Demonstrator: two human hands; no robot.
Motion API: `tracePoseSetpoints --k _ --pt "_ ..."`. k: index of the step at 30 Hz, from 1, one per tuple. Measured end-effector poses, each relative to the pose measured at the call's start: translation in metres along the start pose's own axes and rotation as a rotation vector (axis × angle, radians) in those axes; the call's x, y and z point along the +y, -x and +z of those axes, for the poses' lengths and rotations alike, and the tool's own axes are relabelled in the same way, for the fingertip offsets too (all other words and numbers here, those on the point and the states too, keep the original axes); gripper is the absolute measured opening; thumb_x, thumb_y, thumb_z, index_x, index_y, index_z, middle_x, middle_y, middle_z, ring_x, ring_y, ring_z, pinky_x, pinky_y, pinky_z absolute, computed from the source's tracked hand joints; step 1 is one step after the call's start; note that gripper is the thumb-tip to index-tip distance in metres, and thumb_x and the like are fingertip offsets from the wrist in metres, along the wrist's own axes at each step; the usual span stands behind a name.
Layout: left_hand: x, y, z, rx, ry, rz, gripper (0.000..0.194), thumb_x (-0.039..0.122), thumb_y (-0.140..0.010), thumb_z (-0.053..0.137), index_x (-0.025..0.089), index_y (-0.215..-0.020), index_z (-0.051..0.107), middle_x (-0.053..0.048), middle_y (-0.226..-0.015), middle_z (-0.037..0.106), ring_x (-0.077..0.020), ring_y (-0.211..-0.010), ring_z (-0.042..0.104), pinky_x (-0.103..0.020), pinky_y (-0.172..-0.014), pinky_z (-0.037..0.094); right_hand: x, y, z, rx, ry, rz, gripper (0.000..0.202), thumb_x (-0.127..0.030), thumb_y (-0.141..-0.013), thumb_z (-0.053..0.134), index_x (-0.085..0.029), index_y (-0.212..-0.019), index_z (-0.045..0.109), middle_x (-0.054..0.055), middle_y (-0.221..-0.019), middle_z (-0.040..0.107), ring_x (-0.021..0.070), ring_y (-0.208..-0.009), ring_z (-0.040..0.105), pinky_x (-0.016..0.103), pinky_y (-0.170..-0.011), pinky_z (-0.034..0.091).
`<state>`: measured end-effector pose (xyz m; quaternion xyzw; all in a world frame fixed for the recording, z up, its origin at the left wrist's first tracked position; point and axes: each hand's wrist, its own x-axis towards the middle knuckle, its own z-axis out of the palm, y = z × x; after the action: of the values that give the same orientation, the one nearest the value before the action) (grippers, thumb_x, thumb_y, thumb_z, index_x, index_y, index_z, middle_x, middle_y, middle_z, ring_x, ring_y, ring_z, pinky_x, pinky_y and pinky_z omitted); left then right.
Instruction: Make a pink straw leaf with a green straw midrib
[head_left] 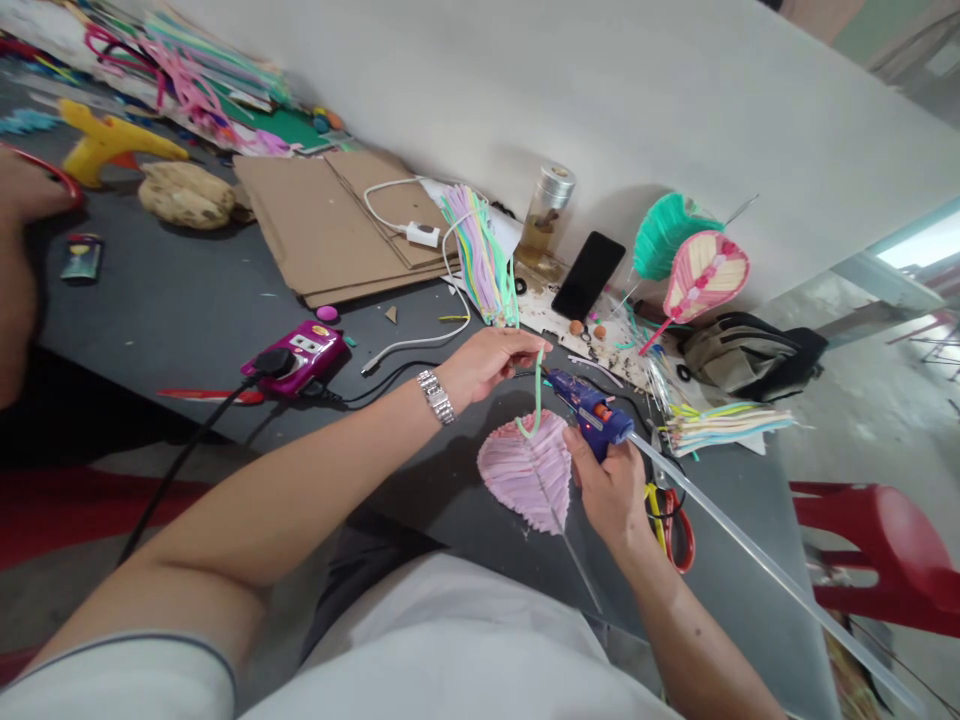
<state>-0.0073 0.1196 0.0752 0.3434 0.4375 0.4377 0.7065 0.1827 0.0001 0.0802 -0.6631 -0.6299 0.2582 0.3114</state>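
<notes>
Between its fingertips my left hand [491,362] pinches one end of a light green pipe cleaner [538,385], which hangs down and curls at its lower end. That curl meets the top of a pink-lilac leaf shape [525,470] with a ridged surface, lying on the table with a thin wire stem [581,570] toward me. My right hand [611,490] is wrapped round the handle of a blue glue gun [592,410]. A long clear glue stick [750,540] sticks out of its back. The gun's nozzle points at the green strip, close to my left fingers.
Scissors [679,535] lie right of my right hand. A purple power socket [304,355] with cables sits at left. Behind are cardboard sheets [337,220], bundled pipe cleaners [480,250], a glass bottle [547,215], a phone [589,275] and finished leaf fans [705,275]. Another person's arm [19,250] shows at far left.
</notes>
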Motion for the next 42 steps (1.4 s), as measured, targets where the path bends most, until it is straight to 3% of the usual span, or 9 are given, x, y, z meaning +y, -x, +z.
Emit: tracePoseSetpoints --k 12,27,42 --pt "0.003 0.002 0.0 0.016 -0.057 -0.013 0.01 0.019 -0.078 0.071 0.014 -0.07 0.075 0.0 -0.062 0.059 -0.0065 -0.056 0.047 -0.023 -0.05 0.026 0.003 0.009 -0.002 -0.023 -0.019 -0.005 0.048 -0.061 -0.091 0.057 -0.02 -0.069 0.061 -0.001 -0.052 0.056 0.0163 -0.05 0.051 0.029 -0.055 0.04" --pt "0.0 -0.001 -0.001 0.016 -0.057 0.015 0.011 0.019 -0.078 0.071 0.014 -0.07 0.076 -0.001 -0.064 0.06 -0.0072 -0.059 0.049 -0.022 -0.051 0.028 0.002 0.01 -0.003 -0.017 0.007 -0.014 0.048 -0.062 -0.091 0.056 -0.019 -0.071 0.062 -0.001 -0.051 0.055 0.0164 -0.051 0.05 0.03 -0.055 0.039" --pt "0.006 0.003 0.004 0.057 -0.067 -0.011 0.016 0.015 -0.083 0.069 0.014 -0.069 0.076 -0.001 -0.066 0.059 -0.0057 -0.06 0.05 -0.021 -0.051 0.027 0.014 0.02 -0.004 -0.018 0.012 0.009 0.049 -0.062 -0.092 0.056 -0.021 -0.066 0.052 -0.003 -0.05 0.049 0.0142 -0.05 0.044 0.029 -0.054 0.036"
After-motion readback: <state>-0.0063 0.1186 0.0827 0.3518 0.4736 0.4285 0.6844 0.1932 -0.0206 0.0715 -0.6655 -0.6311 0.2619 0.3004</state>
